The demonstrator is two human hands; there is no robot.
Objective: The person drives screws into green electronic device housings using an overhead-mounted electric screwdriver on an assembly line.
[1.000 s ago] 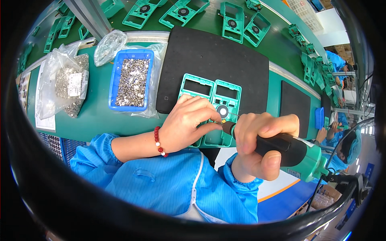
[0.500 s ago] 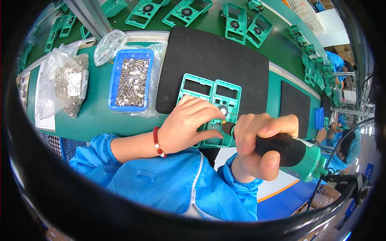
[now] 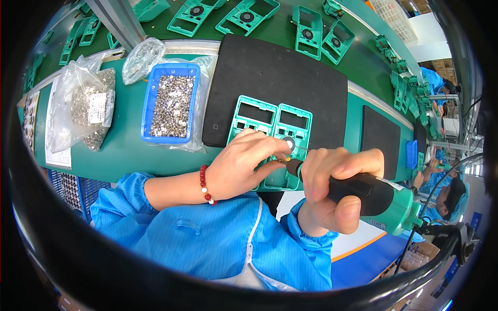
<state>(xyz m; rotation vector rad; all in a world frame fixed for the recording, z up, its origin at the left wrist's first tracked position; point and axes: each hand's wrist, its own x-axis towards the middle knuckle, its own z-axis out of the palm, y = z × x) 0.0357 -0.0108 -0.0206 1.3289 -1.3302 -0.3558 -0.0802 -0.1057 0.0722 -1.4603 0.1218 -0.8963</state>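
My right hand (image 3: 337, 181) is wrapped round a green and black electric screwdriver (image 3: 386, 205); its nose points left. Thumb and fingers of my left hand (image 3: 246, 160) close together at that nose; whatever lies between the fingertips is too small to make out. Beneath them are two green plastic housings side by side at the near edge of a black mat (image 3: 280, 67). The left housing (image 3: 258, 100) is partly covered by my left hand. A round disc-shaped part (image 3: 289, 142) sits in the right housing (image 3: 294, 109), whose lower part my left hand partly hides.
A blue tray (image 3: 167, 140) of small metal screws stands left of the mat, beside a clear bag (image 3: 93, 111) of similar pieces. Beyond runs a green conveyor (image 3: 282, 26) carrying several housings. A second black mat (image 3: 381, 135) and co-workers (image 3: 441, 192) are at the right.
My left thumb and fingers have drawn together near the screwdriver's nose. Housings on the conveyor have shifted slightly to the right. My right hand holds nearly still.
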